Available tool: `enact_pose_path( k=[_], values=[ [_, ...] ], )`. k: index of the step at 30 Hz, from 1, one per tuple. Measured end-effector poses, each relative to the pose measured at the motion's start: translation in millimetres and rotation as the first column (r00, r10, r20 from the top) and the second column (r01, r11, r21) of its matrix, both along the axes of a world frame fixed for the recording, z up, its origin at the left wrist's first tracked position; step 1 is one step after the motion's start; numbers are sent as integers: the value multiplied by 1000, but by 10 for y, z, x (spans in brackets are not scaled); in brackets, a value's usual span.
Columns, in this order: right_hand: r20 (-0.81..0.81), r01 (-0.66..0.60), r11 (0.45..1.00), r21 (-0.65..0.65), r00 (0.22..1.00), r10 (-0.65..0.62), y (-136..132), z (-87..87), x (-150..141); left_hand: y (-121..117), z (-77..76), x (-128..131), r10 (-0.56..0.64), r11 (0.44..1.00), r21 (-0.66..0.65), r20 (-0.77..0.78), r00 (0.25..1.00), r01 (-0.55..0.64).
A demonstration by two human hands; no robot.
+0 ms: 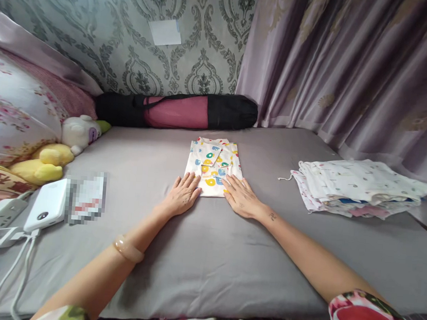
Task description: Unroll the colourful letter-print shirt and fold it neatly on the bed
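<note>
A small white shirt (216, 166) with a colourful print lies folded into a rectangle on the grey bed sheet (208, 237). Its collar points away from me, and the sleeves are folded in across the middle. My left hand (184, 193) rests flat on the near left corner, fingers stretched out and slightly apart. On the near right corner lies my right hand (243, 196), also flat with its fingers spread. Neither hand grips the cloth. The fingers and palms cover both near corners of the shirt.
To the right sits a stack of folded white clothes (358, 184). A black and pink long bag (176, 111) lies along the wall. On the left are a power bank (47, 204), a power strip (1, 216), white cables (27, 264), plush toys (80, 132) and a floral pillow (16, 107).
</note>
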State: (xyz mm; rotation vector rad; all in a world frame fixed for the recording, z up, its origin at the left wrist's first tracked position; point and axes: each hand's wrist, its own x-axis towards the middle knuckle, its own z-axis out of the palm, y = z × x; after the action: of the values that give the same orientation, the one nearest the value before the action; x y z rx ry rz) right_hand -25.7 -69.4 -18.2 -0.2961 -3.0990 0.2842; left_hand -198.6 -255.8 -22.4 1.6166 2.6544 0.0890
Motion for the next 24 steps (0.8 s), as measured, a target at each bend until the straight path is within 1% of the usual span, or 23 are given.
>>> enact_pose_path(
  k=[6,9,12,15,17,20,22,24],
  values=[
    [27,4,1000,-13,1000,-4,-1,33,-7,-14,62,7,-25,999,-23,24,999,26],
    [43,-5,999,-35,999,6,13,68,-8,-36,78,16,-73,996,46,-13,997,73],
    [59,-3,999,-48,998,6,9,120,-10,-45,115,41,-183,967,167,-82,980,194],
    [49,3,1000,-26,999,-2,-55,168,-28,-23,163,68,-323,913,224,-115,939,341],
    [18,-25,1000,-15,1000,25,-130,181,-54,6,175,83,-390,882,227,-137,910,412],
    [-23,-94,995,-25,995,93,-249,158,-114,58,162,97,-442,857,203,-181,879,473],
    [-45,-109,994,-22,993,108,-297,126,-154,90,153,99,-445,859,173,-210,871,481],
    [-77,-95,996,0,993,94,-309,101,-182,117,156,99,-433,871,144,-229,872,470]
  ],
)
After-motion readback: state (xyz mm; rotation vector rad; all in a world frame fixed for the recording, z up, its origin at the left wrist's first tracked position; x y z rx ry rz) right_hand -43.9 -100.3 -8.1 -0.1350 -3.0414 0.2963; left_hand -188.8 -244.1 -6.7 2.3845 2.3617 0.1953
